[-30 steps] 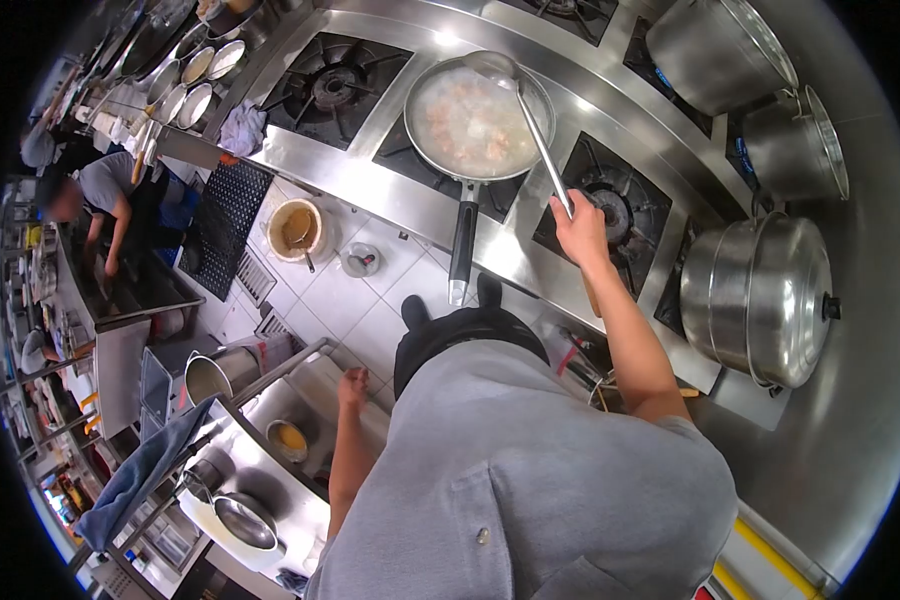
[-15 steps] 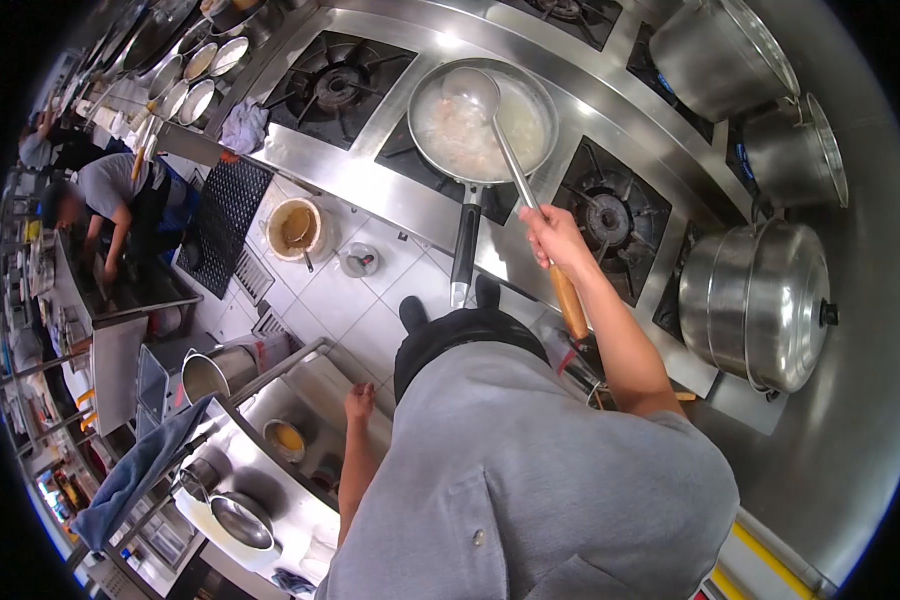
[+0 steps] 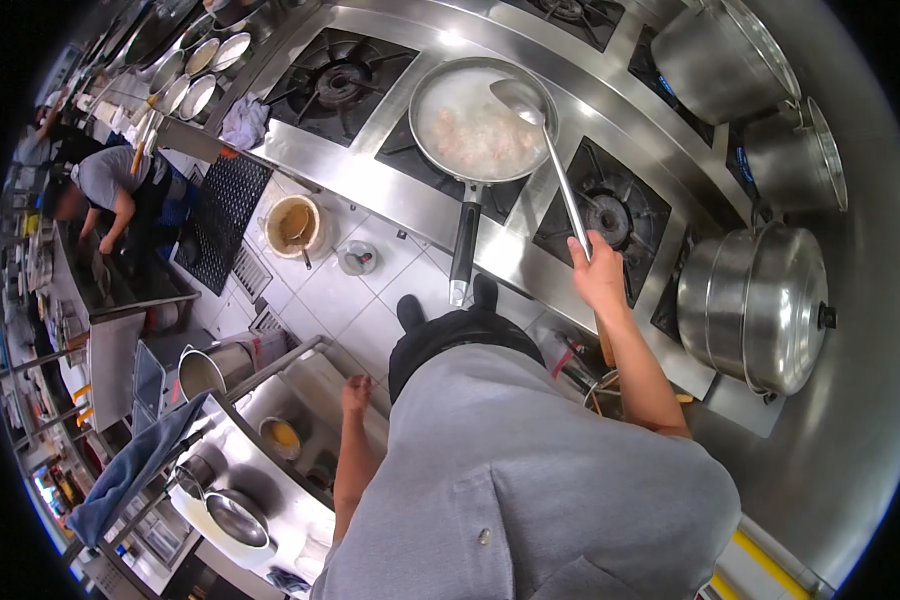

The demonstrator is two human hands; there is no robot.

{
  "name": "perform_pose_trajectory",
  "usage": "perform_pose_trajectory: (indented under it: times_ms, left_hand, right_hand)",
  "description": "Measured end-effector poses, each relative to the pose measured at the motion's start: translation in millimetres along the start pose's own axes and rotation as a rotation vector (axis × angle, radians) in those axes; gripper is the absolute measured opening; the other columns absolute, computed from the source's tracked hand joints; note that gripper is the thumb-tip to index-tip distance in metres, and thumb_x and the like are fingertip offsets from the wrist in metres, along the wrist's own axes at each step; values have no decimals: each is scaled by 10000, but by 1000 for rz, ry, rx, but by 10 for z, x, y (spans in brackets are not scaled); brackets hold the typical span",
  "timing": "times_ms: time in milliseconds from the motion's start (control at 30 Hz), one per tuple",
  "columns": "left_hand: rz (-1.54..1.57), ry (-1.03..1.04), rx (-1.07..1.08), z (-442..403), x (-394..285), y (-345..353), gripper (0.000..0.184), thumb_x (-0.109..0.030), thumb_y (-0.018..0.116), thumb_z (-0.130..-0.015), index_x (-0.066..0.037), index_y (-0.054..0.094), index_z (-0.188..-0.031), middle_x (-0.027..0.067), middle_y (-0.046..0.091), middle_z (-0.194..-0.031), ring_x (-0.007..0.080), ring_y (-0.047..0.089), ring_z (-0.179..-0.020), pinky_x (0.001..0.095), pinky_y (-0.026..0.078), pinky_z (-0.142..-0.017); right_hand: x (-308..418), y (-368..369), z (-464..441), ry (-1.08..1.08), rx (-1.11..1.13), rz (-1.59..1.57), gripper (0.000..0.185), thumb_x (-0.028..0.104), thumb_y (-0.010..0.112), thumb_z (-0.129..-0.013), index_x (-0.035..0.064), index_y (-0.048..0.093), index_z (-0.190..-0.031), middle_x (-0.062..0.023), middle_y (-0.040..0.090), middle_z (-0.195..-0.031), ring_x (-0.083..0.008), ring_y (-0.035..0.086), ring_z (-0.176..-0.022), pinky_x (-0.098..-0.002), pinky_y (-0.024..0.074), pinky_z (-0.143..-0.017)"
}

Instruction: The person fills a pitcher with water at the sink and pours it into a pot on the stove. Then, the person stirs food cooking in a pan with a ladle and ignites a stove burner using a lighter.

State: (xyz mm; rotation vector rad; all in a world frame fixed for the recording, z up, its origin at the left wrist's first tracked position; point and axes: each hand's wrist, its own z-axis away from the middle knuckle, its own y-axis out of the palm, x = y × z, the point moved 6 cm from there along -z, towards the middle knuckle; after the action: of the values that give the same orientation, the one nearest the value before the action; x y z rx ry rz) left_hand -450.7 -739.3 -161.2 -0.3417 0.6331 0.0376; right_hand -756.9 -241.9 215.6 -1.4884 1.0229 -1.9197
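A round pan (image 3: 462, 157) with pinkish pieces in cloudy, steaming liquid sits on the middle burner, its black handle toward me. My right hand (image 3: 600, 273) is wrapped round the long shaft of a metal ladle (image 3: 563, 180), whose bowl rests at the pan's upper right. Part of the ladle's wooden end is hidden by my forearm. My left hand (image 3: 356, 393) hangs low at my side, away from the pan, near the steel sink counter, with fingers curled and nothing visible in them.
Free burners (image 3: 338, 82) flank the pan. Large steel pots (image 3: 755, 308) stand at the right. A white bucket (image 3: 295, 227) and a small container (image 3: 357, 258) are on the floor. Another person (image 3: 110, 185) bends over a counter at the left. A strainer (image 3: 238, 518) lies lower left.
The ladle's bowl has swung from the pan's upper left to its upper right, and my right hand has shifted right and slightly down. The other person's arms have moved.
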Motion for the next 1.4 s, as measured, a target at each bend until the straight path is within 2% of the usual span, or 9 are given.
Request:
perform_pose_trajectory:
  times_ms: [200, 300, 667, 867, 967, 1033, 1100, 1233, 1400]
  left_hand:
    - [-62, -10, 26, 57, -162, 36, 318, -313, 624, -898, -12, 625, -1002, 60, 648, -782, 144, 596, -649, 287, 497, -605]
    - [-21, -22, 14, 27, -206, 20, 321, -318, 628, -893, -12, 624, -991, 58, 651, -800, 141, 588, -657, 292, 495, -608]
    - [-125, 17, -3, -47, -178, 34, 332, -329, 623, -882, -13, 638, -983, 75, 683, -829, 166, 638, -755, 300, 505, -683]
    - [-331, 47, -19, -103, 33, -24, 380, -374, 623, -860, -24, 657, -1006, 130, 707, -880, 243, 681, -862, 343, 515, -780]
    - [-357, 13, -32, -159, 183, -46, 407, -397, 632, -846, -33, 664, -1027, 139, 709, -909, 262, 682, -901, 352, 510, -817]
    - [-337, -3, -41, -107, 158, -55, 421, -408, 639, -838, -38, 668, -1036, 142, 710, -921, 267, 681, -919, 354, 506, -833]
    - [-363, -10, -26, -51, 9, -52, 393, -382, 638, -861, -24, 654, -1024, 131, 706, -888, 243, 679, -821, 350, 523, -743]
    - [213, 109, 100, 14, -1006, 346, 325, -305, 618, -917, -20, 594, -1071, 76, 683, -862, 133, 610, -672, 256, 477, -558]
    - [415, 211, 512, 965, -3304, 1285, 537, -491, 452, -973, -29, 509, -1241, 142, 612, -1132, 242, 598, -999, 424, 534, -838]
  right_hand:
    - [-207, 113, -28, -27, 10, 43, 285, 284, 572, -931, 0, 577, -929, -222, 634, -691, -391, 643, -631, -460, 486, -565]
    - [-189, 327, 99, 320, 293, -478, 290, 308, 555, -955, 38, 518, -856, -2, 455, -560, -90, 448, -405, -272, 346, -328]
    - [99, 552, 344, 422, 507, -748, 257, 298, 559, -954, 47, 508, -928, 11, 438, -606, -58, 381, -396, -240, 326, -332]
    - [137, 541, 381, 282, 432, -575, 261, 278, 555, -950, 24, 523, -904, -6, 473, -558, -87, 451, -394, -279, 338, -336]
    - [180, 447, 342, 176, 297, -346, 273, 273, 561, -946, 12, 529, -872, -67, 527, -525, -159, 514, -405, -344, 366, -372]
    - [280, 335, 302, -144, -8, -167, 273, 274, 576, -935, 11, 540, -871, -151, 566, -556, -294, 576, -462, -411, 409, -445]
    - [168, 473, 248, -172, -69, -171, 272, 278, 579, -932, 12, 546, -882, -174, 570, -578, -345, 587, -516, -428, 424, -479]
    - [-322, 972, 144, -151, -123, -278, 363, 354, 574, -917, -5, 578, -974, -254, 632, -751, -471, 625, -749, -516, 483, -653]
    - [-414, 1210, 182, 62, 84, -284, 338, 363, 535, -934, 25, 532, -939, -306, 598, -715, -520, 594, -702, -569, 471, -643]
